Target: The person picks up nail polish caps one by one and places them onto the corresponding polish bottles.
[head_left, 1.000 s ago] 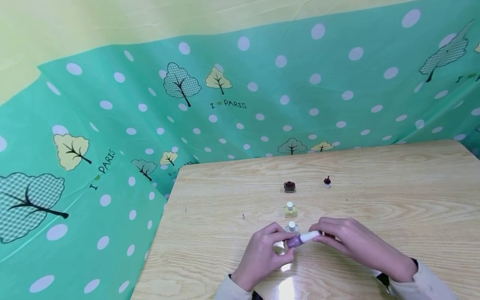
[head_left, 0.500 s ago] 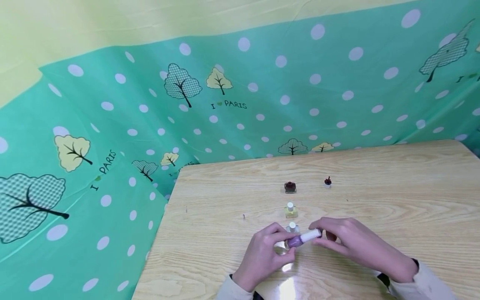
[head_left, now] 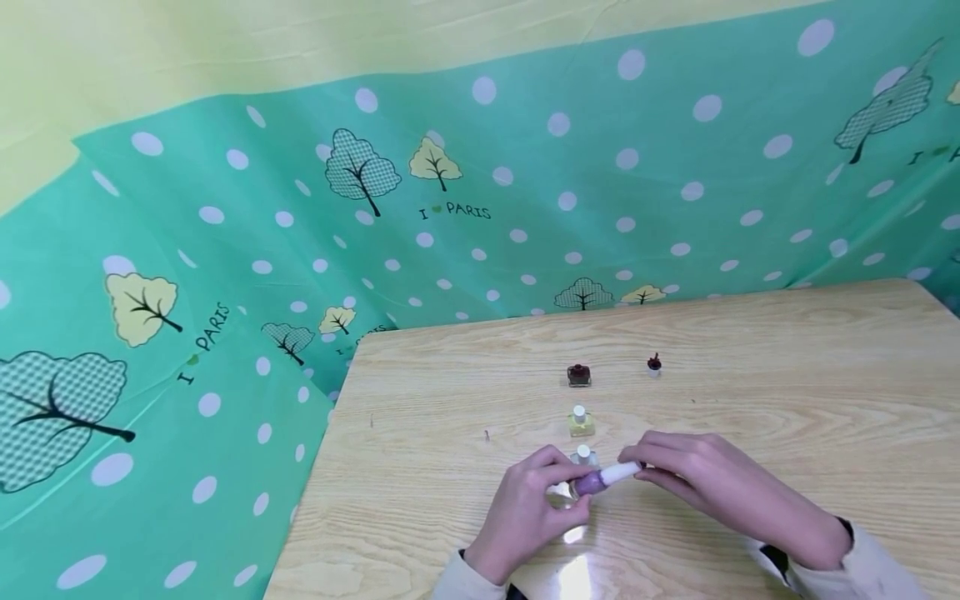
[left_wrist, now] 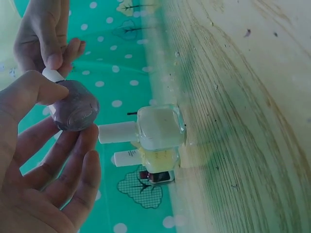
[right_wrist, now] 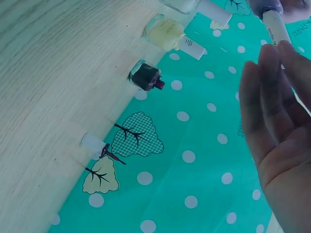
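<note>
My left hand (head_left: 528, 508) holds a small bottle of purple nail polish (head_left: 589, 484) between thumb and fingers, tilted above the table. Its long white cap (head_left: 619, 472) points up and to the right, seated on the bottle's neck. The fingertips of my right hand (head_left: 712, 475) pinch the far end of that cap. In the left wrist view, the glass body of the nail polish (left_wrist: 75, 109) shows between my left thumb and fingers. Just behind it stands a pale, clear bottle (left_wrist: 160, 127) with a white cap, partly hidden in the head view.
Farther back in a row stand a capped yellow polish bottle (head_left: 581, 423) and an uncapped dark red one (head_left: 578, 376). To its right, a white cap (right_wrist: 93, 144) stands with its dark red brush upward. A patterned green cloth (head_left: 525, 167) hangs behind the wooden table (head_left: 420, 383).
Half a second ago my right fingers were spread around the cap's end; now they are together on it. My right wrist has shifted slightly right. The left hand and bottle stay in place.
</note>
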Action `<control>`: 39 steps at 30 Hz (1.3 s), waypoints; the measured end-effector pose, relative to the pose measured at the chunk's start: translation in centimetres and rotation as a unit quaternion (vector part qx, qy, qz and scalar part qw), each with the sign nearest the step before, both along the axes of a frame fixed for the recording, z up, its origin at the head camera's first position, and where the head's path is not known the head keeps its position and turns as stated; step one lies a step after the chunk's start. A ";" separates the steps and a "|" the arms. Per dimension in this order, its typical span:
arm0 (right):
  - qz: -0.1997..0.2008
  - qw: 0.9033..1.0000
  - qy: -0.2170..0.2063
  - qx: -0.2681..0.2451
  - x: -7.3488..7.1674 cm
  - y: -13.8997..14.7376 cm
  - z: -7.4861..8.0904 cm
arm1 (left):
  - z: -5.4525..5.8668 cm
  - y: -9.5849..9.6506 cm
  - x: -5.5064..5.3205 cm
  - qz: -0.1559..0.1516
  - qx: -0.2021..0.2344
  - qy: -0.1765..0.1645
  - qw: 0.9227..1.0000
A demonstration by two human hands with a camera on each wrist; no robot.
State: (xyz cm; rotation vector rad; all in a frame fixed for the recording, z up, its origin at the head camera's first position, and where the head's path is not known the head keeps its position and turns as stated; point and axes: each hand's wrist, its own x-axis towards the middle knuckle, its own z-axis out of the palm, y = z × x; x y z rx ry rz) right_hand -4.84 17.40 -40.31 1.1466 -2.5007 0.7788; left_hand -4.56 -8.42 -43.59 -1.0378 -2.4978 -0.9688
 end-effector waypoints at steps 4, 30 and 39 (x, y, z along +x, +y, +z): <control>-0.018 1.000 0.020 0.014 0.0 -0.1 -0.2 | 0.1 0.1 0.0 0.000 0.003 0.004 1.000; -0.035 0.995 -0.084 -0.051 0.2 -1.0 -0.2 | -0.4 0.7 0.3 -0.013 -0.014 -0.042 0.999; -0.028 0.988 -0.139 -0.060 0.4 -1.0 0.0 | -0.5 1.0 0.5 0.006 -0.032 -0.042 0.999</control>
